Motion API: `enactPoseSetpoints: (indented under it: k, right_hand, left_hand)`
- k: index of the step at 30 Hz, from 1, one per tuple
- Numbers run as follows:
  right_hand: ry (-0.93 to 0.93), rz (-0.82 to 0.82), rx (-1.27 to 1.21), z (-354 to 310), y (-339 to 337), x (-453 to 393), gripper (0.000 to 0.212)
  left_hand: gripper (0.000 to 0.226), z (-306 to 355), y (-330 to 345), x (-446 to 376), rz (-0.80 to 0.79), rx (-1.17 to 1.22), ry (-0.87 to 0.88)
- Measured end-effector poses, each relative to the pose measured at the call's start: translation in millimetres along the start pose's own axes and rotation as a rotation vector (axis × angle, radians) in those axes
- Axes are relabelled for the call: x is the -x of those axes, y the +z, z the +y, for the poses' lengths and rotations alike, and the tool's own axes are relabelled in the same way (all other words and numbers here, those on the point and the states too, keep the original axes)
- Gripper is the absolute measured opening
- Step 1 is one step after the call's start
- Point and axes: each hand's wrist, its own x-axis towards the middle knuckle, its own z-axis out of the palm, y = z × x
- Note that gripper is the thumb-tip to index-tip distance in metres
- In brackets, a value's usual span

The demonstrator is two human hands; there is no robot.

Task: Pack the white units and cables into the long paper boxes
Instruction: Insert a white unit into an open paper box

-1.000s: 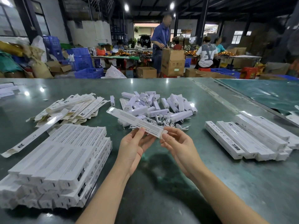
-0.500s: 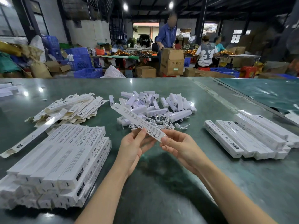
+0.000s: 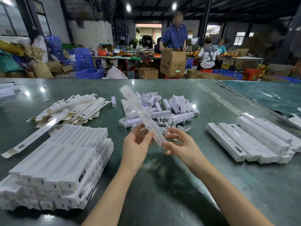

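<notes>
Long paper box [image 3: 141,115], blurred, held by left hand [image 3: 136,145], pointing away-left

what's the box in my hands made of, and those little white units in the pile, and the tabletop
Box: thin printed paperboard, matte, though blurred. Units: probably smooth plastic with a faint sheen. Tabletop: hard, glossy green surface mirroring the ceiling lights; material unclear.

The green worktop [image 3: 162,185] carries 2 stacks of boxes [image 3: 65,163] [image 3: 254,137], flat cartons [image 3: 73,110], white units [image 3: 166,108] and cables [image 3: 169,124].
</notes>
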Motion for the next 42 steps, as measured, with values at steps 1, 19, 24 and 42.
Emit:
enactPoseSetpoints:
  k: [1, 19, 24, 42]
  right_hand:
    - [-0.09, 0.025, 0.085, -1, 1, 1, 0.052]
    - [-0.799, 0.026, 0.546, -3, 15, 12, 0.042]
    - [-0.361, -0.304, 0.901, 2, -11, -14, 0.091]
    - [-0.172, 0.164, 1.698, 14, -84, -158, 0.043]
  left_hand:
    - [0.024, 0, 1, 2, 0.027, -0.147, 0.106]
    - [0.046, -7, 11, 4, -0.08, 0.218, -0.382]
    - [0.027, -17, 0, -8, 0.238, 0.174, -0.269]
    - [0.027, -36, -1, -19, 0.275, 0.201, -0.211]
